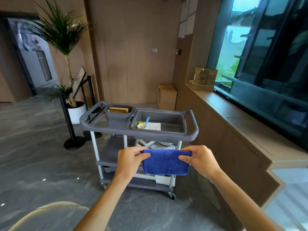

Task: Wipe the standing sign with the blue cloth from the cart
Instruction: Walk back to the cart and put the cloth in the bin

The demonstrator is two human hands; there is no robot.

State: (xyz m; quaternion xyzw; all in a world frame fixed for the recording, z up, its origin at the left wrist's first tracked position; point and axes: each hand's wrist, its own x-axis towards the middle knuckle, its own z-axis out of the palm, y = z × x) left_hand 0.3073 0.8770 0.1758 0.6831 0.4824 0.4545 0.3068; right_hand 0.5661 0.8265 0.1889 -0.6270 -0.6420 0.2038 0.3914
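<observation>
The blue cloth [165, 162] is off the cart [191, 130], stretched folded between the left hand [131, 160] and right hand [199, 160], each pinching an upper corner. The angled standing sign [79, 80], far left beside the potted palm [66, 47], appears unwiped; approach and wiping remain.

Two bare forearms reach up from the frame's bottom edge, from about 7 and 5 o'clock, converging toward centre. The left hand [129, 160] and right hand [199, 160] are raised level with each other, knuckles outward, wrists slightly bent. Each pinches an upper corner of a folded blue cloth [165, 162] between thumb and curled fingers, thumbs pointing inward at 3 and 9 o'clock, holding it taut between them.
</observation>
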